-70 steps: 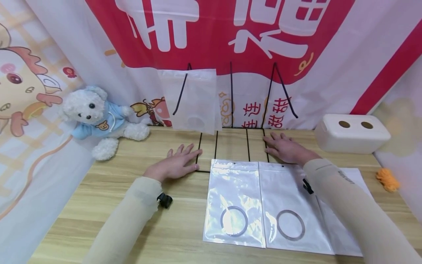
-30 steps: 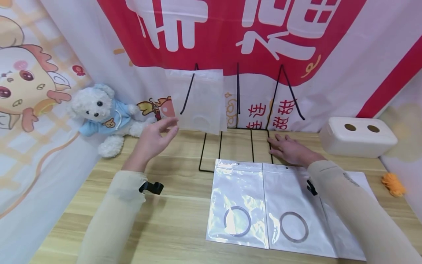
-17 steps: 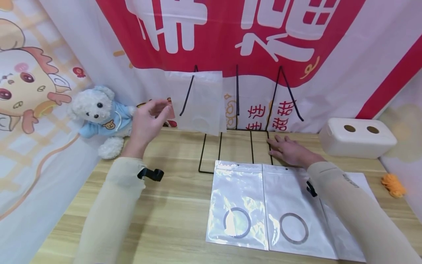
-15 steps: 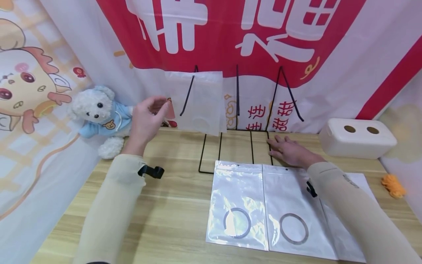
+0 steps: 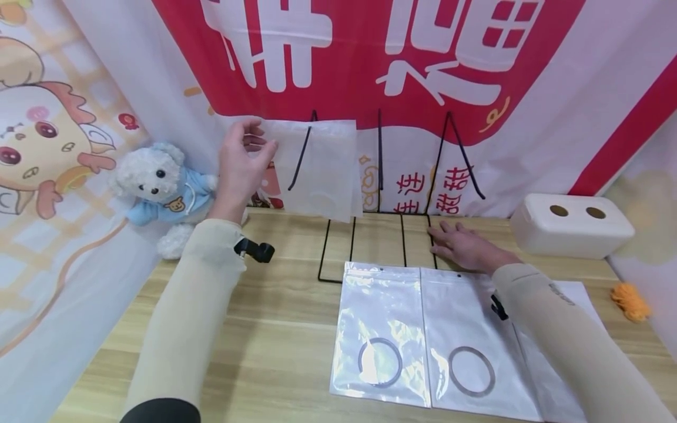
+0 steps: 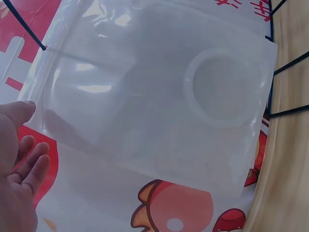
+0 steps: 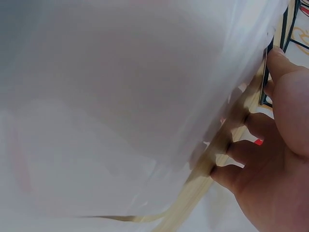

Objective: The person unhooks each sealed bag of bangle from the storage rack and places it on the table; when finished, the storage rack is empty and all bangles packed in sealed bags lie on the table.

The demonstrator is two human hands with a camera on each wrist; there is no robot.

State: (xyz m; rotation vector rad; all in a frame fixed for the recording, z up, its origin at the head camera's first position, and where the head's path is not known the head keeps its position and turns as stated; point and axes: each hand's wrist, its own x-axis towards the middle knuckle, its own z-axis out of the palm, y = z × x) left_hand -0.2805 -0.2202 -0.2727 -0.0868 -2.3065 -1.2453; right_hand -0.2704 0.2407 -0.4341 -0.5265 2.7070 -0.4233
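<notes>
A translucent white zip bag [image 5: 330, 170] hangs at the left of a black wire rack [image 5: 404, 235], on one of its hooks. My left hand [image 5: 243, 161] is raised at the bag's upper left edge, fingers loosely bent and thumb apart from them. In the left wrist view the thumb [image 6: 21, 112] reaches the zip end of the bag, which has a round ring shape near its bottom. My right hand [image 5: 468, 247] rests on the table, fingertips at the right side of the rack's base. Two hooks to the right hold nothing.
Silvery zip bags [image 5: 381, 311] with grey rings lie in a row on the wooden table [image 5: 275, 352], partly under my right forearm. A white plush bear [image 5: 158, 182] sits at the left, a white box [image 5: 573, 229] and orange yarn [image 5: 631, 302] at the right.
My left hand has left the rack's base at the table and risen up to the hanging bag's upper left edge. My right hand stays in place; the view has shifted slightly.
</notes>
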